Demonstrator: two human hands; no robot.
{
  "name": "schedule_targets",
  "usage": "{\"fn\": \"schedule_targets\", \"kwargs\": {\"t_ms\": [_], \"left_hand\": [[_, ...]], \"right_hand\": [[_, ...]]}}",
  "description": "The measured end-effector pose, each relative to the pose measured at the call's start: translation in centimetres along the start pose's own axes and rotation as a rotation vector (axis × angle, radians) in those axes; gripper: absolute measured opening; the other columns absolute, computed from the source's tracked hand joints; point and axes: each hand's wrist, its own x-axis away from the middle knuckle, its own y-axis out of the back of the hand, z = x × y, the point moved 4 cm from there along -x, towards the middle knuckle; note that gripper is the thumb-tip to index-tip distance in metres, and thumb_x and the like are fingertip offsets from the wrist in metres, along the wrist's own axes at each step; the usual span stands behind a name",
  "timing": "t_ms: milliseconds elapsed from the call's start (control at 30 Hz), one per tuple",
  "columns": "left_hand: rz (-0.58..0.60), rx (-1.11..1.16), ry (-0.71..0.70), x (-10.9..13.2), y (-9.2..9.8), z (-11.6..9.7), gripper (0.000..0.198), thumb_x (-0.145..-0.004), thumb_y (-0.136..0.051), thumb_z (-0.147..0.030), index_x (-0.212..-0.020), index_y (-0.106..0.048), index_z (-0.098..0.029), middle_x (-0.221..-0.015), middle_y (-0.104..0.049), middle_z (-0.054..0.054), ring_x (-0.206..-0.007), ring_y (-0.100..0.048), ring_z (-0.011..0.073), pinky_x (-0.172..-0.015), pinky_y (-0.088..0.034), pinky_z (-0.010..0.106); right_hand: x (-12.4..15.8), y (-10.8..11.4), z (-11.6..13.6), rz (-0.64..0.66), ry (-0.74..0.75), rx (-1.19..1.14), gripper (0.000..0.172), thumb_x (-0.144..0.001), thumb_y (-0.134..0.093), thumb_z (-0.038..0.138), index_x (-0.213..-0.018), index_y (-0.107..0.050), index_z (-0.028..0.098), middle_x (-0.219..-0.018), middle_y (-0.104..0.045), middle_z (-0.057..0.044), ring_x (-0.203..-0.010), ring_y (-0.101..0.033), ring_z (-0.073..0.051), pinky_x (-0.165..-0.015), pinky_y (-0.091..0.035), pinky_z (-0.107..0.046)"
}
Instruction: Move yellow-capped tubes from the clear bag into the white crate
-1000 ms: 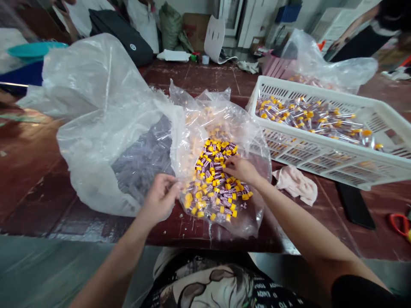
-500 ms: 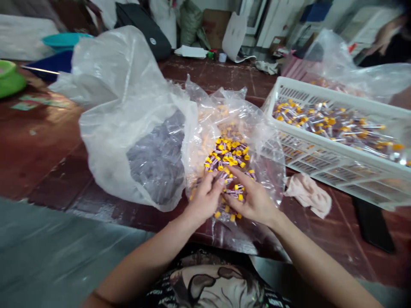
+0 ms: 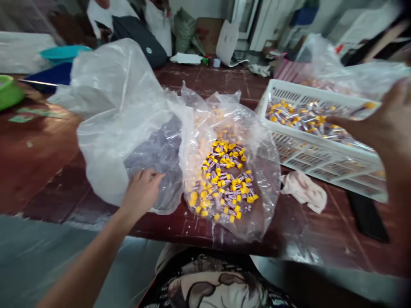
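Purple-labelled tubes with yellow caps lie in a loose pile (image 3: 223, 182) inside a clear plastic bag (image 3: 257, 145). My left hand (image 3: 143, 192) rests flat on a larger white plastic bag (image 3: 105, 145), over a mass of capless clear tubes (image 3: 157, 164). My right hand (image 3: 382, 124) is raised and blurred above the white plastic crate (image 3: 321, 147), its fingers apart. A single yellow-capped tube (image 3: 362, 108) lies just beyond those fingertips, and I cannot tell whether they touch it.
The dark red wooden table holds a crumpled pink cloth (image 3: 303, 192) and a black flat slab (image 3: 367, 216). A green bowl (image 3: 8, 92) sits at the far left. Another plastic bag (image 3: 334, 72) lies behind the crate. Bags and boxes stand along the back.
My right hand has left the pile and moved up and right over the crate. My left hand has shifted left from the pile onto the white bag.
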Motion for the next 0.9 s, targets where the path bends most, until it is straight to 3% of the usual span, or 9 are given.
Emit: {"fn": "schedule_targets", "kwargs": {"t_ms": [33,100,200,233,333,433,667,800,900], "left_hand": [[0.031,-0.050,-0.014,0.0,-1.0,0.7,0.037,-0.092,-0.051,-0.018,-0.122,-0.071,-0.025,-0.127,-0.062,0.012,-0.121,-0.051,0.0354,-0.106,-0.043,0.050],[0.040,-0.098,-0.024,0.0,-2.2,1.0,0.031,-0.094,-0.052,-0.025,-0.117,-0.074,-0.027,-0.128,-0.062,0.011,-0.121,-0.051,0.0364,-0.104,-0.043,0.050],[-0.029,-0.093,-0.019,-0.3,-2.4,-0.2,0.031,-0.099,-0.046,-0.030,-0.111,-0.074,-0.024,-0.133,-0.062,0.011,-0.125,-0.050,0.0356,-0.107,-0.040,0.050],[-0.038,-0.092,-0.023,-0.4,-2.4,-0.7,0.032,-0.099,-0.045,-0.029,-0.113,-0.073,-0.022,-0.136,-0.060,0.012,-0.127,-0.049,0.0352,-0.108,-0.039,0.050],[0.011,-0.114,-0.026,-0.3,-2.7,-1.1,0.035,-0.096,-0.046,-0.021,-0.120,-0.071,-0.021,-0.142,-0.057,0.013,-0.129,-0.047,0.0358,-0.105,-0.040,0.050],[0.061,-0.107,-0.013,0.1,-3.1,-0.6,0.033,-0.098,-0.048,-0.027,-0.119,-0.074,-0.024,-0.142,-0.056,0.013,-0.128,-0.045,0.0387,-0.101,-0.041,0.052],[0.179,-0.061,-0.060,-0.5,-3.0,-0.9,0.028,-0.096,-0.053,-0.027,-0.112,-0.076,-0.023,-0.136,-0.058,0.013,-0.125,-0.045,0.0380,-0.100,-0.039,0.051],[0.208,-0.062,-0.058,-1.4,-2.5,-0.9,0.021,-0.090,-0.064,-0.026,-0.107,-0.076,-0.020,-0.131,-0.059,0.015,-0.125,-0.045,0.0385,-0.100,-0.038,0.050],[0.108,0.064,-0.020,-1.0,-1.0,-1.6,0.025,-0.096,-0.060,-0.032,-0.116,-0.070,-0.021,-0.131,-0.062,0.012,-0.127,-0.046,0.0360,-0.104,-0.037,0.049]], "right_hand": [[0.0,-0.1,1.0,0.001,-0.085,0.009,0.116,-0.076,-0.064,0.083,-0.163,-0.020,0.020,-0.159,-0.035,-0.029,-0.147,-0.034,-0.049,-0.110,-0.036,-0.068],[1.3,-2.0,6.3,0.120,-0.105,-0.115,0.086,-0.089,-0.061,0.072,-0.157,-0.033,0.027,-0.150,-0.049,-0.017,-0.139,-0.048,-0.039,-0.110,-0.043,-0.061],[5.6,-7.6,17.3,0.532,0.043,-0.235,0.042,-0.097,-0.059,0.050,-0.132,-0.063,0.027,-0.127,-0.067,-0.009,-0.101,-0.070,-0.026,-0.086,-0.059,-0.043],[7.3,-9.7,20.3,0.722,0.084,-0.173,0.036,-0.099,-0.056,0.044,-0.129,-0.065,0.027,-0.129,-0.066,-0.009,-0.103,-0.069,-0.026,-0.087,-0.058,-0.041],[10.4,-13.6,25.3,0.868,0.096,-0.105,0.033,-0.097,-0.058,0.035,-0.126,-0.066,0.020,-0.128,-0.065,-0.013,-0.107,-0.068,-0.028,-0.082,-0.057,-0.037],[11.3,-14.9,25.8,0.863,0.111,-0.096,0.035,-0.101,-0.051,0.033,-0.131,-0.062,0.018,-0.132,-0.062,-0.016,-0.112,-0.066,-0.029,-0.082,-0.056,-0.035],[12.0,-14.7,22.8,0.868,0.201,-0.121,0.030,-0.101,-0.047,0.028,-0.123,-0.066,0.019,-0.130,-0.064,-0.015,-0.117,-0.065,-0.032,-0.084,-0.057,-0.039],[11.6,-11.2,22.0,0.623,0.149,-0.456,0.035,-0.102,-0.048,0.034,-0.131,-0.062,0.020,-0.124,-0.069,-0.013,-0.108,-0.069,-0.028,-0.090,-0.057,-0.043],[11.4,-6.9,23.1,0.468,0.214,-0.766,0.035,-0.102,-0.051,0.036,-0.132,-0.063,0.024,-0.118,-0.070,-0.010,-0.106,-0.069,-0.024,-0.093,-0.057,-0.043]]}}
